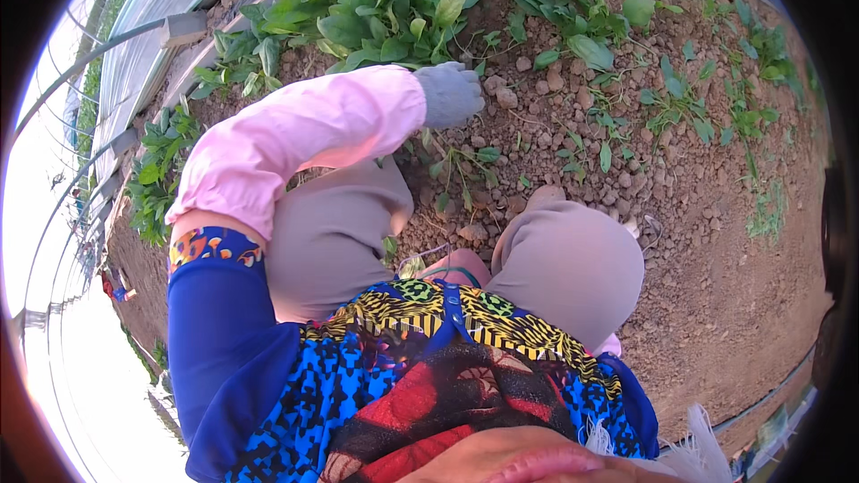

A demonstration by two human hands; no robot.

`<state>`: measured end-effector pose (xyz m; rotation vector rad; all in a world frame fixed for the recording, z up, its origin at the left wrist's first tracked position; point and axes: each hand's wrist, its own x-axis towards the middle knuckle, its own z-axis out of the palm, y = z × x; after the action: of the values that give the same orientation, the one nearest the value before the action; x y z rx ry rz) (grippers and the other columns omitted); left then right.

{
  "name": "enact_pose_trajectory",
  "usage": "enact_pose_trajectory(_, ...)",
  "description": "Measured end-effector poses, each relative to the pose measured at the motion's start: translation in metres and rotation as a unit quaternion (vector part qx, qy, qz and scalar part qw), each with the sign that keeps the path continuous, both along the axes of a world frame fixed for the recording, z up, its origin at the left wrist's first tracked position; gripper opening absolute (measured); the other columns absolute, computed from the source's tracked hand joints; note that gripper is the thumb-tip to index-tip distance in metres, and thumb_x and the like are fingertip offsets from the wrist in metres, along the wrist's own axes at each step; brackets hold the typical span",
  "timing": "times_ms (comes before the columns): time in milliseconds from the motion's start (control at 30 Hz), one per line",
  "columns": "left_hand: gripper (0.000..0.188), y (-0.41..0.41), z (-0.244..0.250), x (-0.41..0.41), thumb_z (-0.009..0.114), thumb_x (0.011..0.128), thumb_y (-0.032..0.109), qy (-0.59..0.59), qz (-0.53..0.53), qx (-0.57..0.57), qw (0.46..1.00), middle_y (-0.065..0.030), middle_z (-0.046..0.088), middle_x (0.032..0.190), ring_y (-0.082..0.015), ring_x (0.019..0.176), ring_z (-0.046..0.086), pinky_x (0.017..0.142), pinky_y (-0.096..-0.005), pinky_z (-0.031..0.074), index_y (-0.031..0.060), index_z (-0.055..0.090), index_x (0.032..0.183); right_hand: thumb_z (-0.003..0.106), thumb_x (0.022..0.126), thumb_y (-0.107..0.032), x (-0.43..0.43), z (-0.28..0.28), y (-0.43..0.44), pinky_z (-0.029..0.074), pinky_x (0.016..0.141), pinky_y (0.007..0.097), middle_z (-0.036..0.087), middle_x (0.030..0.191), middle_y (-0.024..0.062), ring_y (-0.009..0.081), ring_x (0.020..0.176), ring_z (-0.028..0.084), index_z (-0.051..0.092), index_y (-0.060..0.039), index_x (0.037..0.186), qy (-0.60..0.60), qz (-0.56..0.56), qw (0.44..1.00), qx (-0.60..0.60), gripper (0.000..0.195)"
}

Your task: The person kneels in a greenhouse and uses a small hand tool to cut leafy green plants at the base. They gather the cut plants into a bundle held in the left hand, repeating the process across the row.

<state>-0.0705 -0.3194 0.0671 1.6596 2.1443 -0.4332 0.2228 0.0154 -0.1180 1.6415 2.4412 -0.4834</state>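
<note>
My left hand (451, 95), in a grey knit glove below a pink sleeve cover, is low over the cloddy soil beside a dense clump of broad-leaved green plants (382, 7). Its back faces up and its fingers look curled; what is under them is hidden. A small uprooted-looking or flattened leafy plant (463, 164) lies just below the hand, between my knees. My right hand is out of view; only a bit of pink cloth (609, 345) shows beside my right thigh.
More leafy plants (570, 7) grow at the upper middle, with small scattered ones (678, 100) to the right. Curved hoops, plastic sheeting (144, 33) and a grey block (183, 29) line the left side. My bent knees flank cloddy soil (470, 215).
</note>
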Motion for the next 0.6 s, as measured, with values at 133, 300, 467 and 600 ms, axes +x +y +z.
enact_pose_trajectory(133,0.062,0.047,-0.075,-0.04,0.064,0.085,0.044,0.151,0.065,-0.264,0.95,-0.0129,0.062,0.128,-0.0359,0.133,0.045,0.116,-0.0564,0.021,0.0032,0.057,0.131,0.044,0.097,-0.057,0.01,-0.04,0.014,0.05,0.094,0.0478,0.062,0.127,0.019,0.038,0.112,0.062,0.06,-0.0093,0.128,-0.026,0.02,0.998,-0.046,0.059)
enact_pose_trajectory(300,0.056,0.002,-0.106,-0.072,0.063,0.088,0.044,0.113,0.174,-0.229,0.951,-0.0141,0.064,0.125,-0.0304,0.122,0.054,0.116,-0.0601,0.016,0.0022,0.063,0.125,0.048,0.095,-0.056,-0.024,-0.009,-0.013,0.05,0.09,0.0483,0.063,0.115,0.0218,0.0383,0.104,0.062,0.066,-0.0072,0.119,-0.039,0.093,0.991,0.086,0.057)
enact_pose_trajectory(467,0.025,-0.005,-0.113,-0.074,0.057,0.088,0.013,0.159,0.164,-0.178,0.957,-0.0033,0.069,0.107,-0.0219,0.104,0.062,0.108,-0.0533,0.03,0.012,0.073,0.106,0.054,0.095,-0.048,-0.015,-0.029,0.03,0.05,0.089,0.0451,0.064,0.114,0.016,0.035,0.106,0.061,0.071,-0.0094,0.11,0.009,0.092,0.992,-0.081,0.044)
enact_pose_trajectory(600,0.025,0.008,-0.113,-0.081,0.057,0.088,0.014,0.208,0.051,-0.188,0.959,-0.0027,0.067,0.105,-0.0219,0.104,0.061,0.102,-0.0495,0.033,0.0136,0.073,0.107,0.059,0.094,-0.039,-0.001,-0.013,0.015,0.05,0.09,0.0466,0.064,0.116,0.0168,0.0369,0.105,0.061,0.067,-0.0091,0.119,0.198,-0.01,0.975,0.096,0.039)
